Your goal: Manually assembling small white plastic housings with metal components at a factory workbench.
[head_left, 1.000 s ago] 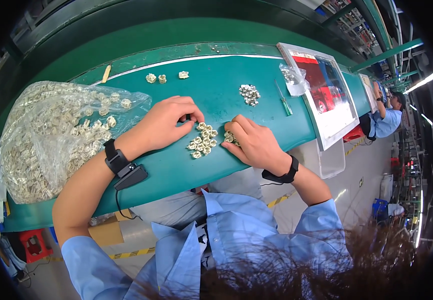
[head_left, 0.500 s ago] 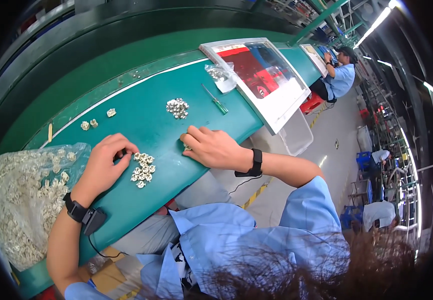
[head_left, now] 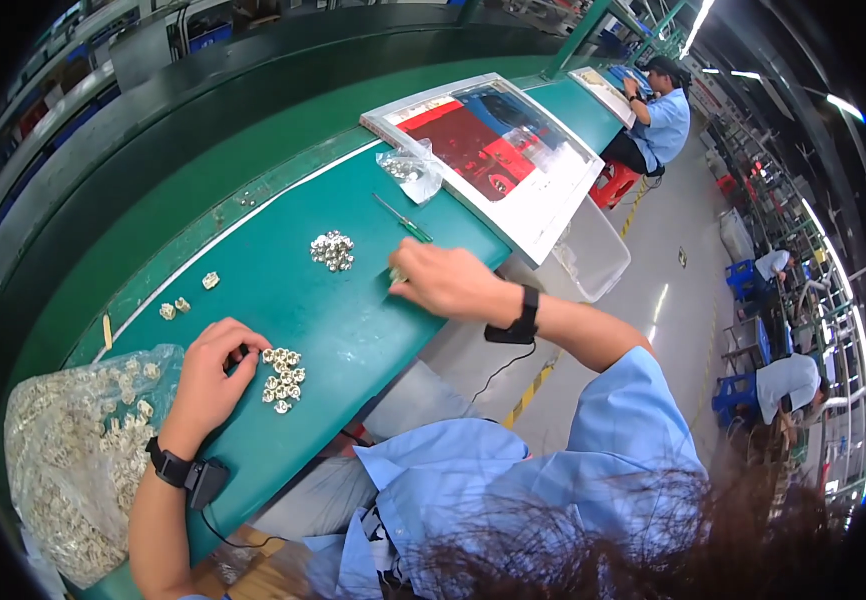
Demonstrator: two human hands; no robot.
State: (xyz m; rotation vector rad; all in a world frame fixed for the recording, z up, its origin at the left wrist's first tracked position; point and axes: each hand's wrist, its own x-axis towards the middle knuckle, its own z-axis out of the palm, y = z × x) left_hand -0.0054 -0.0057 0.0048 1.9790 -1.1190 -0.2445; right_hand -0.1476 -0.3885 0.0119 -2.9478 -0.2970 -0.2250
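Along the left side of a pile of small cream-and-metal socket-like parts (head_left: 284,380), my left hand (head_left: 215,375) rests on the green table (head_left: 318,330). Its fingers are curled, thumb and forefinger close together at the pile; what is between them, if anything, is hidden. My right hand (head_left: 453,283) is closed over the table's near right part, away from the pile. A small cream part (head_left: 395,274) shows at its fingertips, mostly covered. Beyond the hands lies a heap of small shiny metal pieces (head_left: 332,251). A green-handled screwdriver (head_left: 415,230) lies just beyond my right hand.
A large clear bag of cream parts (head_left: 63,450) sits at the left. Several loose parts (head_left: 211,281) lie near the far edge. A small plastic bag (head_left: 411,170) touches a white-framed panel (head_left: 543,225) at the right. A co-worker (head_left: 665,125) sits farther along the table.
My right hand has moved right and away from me over the table, a small cream part still at its fingertips. My left hand stays beside the pile. The whole view has shifted somewhat.
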